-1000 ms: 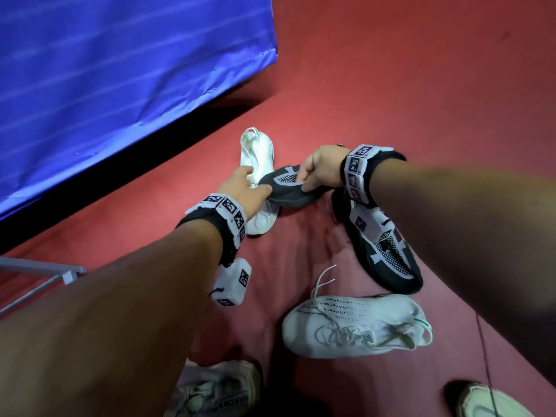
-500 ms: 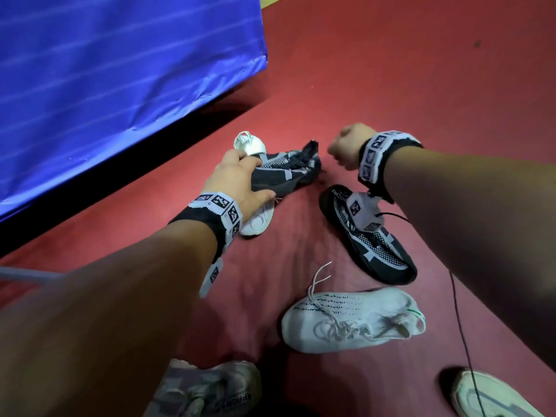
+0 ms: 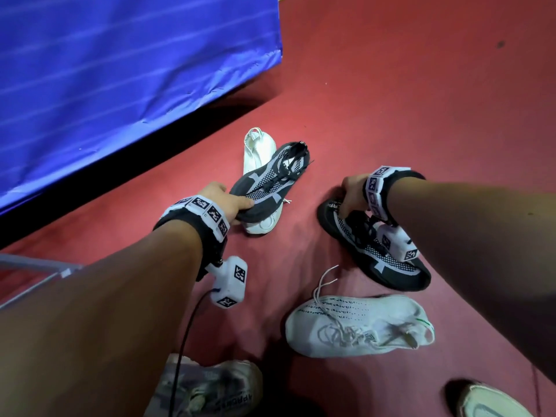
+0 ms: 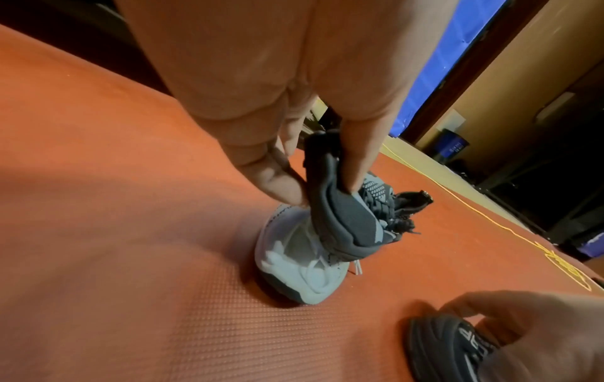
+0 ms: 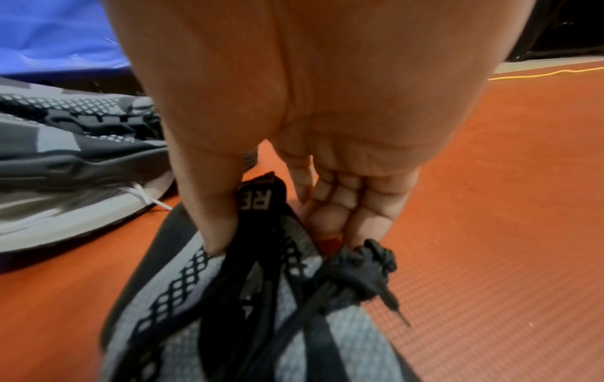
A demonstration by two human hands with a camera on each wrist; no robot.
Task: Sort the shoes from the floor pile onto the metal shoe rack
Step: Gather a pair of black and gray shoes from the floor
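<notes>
Red textured mat floor (image 3: 406, 94) stretches bare beyond both hands, while a blue tarp-covered block (image 3: 120, 70) closes off the side outward of the left hand, its lower edge shadowed. The metal shoe rack (image 3: 36, 272) shows only as a grey corner bar behind the left wrist.

The left hand (image 3: 224, 200) pinches the toe end of a black-and-grey knit sneaker (image 3: 270, 182), thumb on one face and fingers on the other; the shoe is lifted, its long axis running away from the hand with the laced heel end farthest out. Directly beneath it lies a white slip-on shoe (image 3: 258, 145), lengthwise along the same line.

The right hand (image 3: 352, 197) pinches the heel collar and pull tab of the matching black-and-grey sneaker (image 3: 388, 260), thumb on one side, curled fingers on the other. This shoe's heel is under the fingers and its toe points back toward the wrist and past it. The tab carries white letters, of which only "RF" or similar can be read in the right wrist view.

Behind the right wrist a white knit sneaker (image 3: 361, 326) lies crosswise with loose laces. Behind the left forearm sits a grey-white sneaker (image 3: 216, 386) with upside-down lettering, not fully legible. Another pale shoe (image 3: 493, 401) shows at the frame edge behind the right forearm.
</notes>
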